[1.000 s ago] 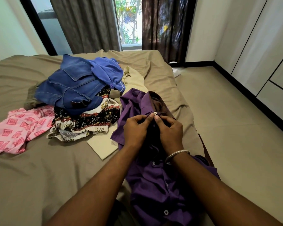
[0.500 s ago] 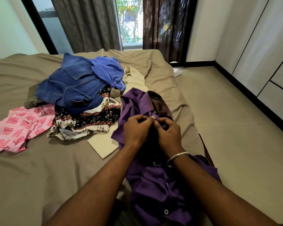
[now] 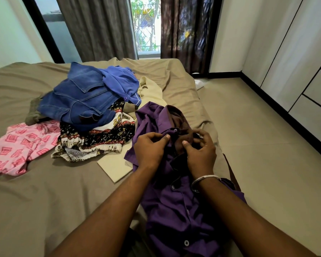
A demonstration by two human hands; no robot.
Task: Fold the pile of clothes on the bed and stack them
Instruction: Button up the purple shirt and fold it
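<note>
We see the purple shirt [image 3: 176, 206] lying lengthwise on the near right part of the bed [image 3: 44, 191], collar away from us, placket facing up with small buttons visible along it; the fabric is rumpled and the collar lining looks dark brown. Our left hand [image 3: 149, 150] pinches the left collar edge between thumb and curled fingers. Our right hand [image 3: 200, 154], half curled, grips the opposite front edge just beside it. The unfolded pile [image 3: 85, 112] sits to the left.
</note>
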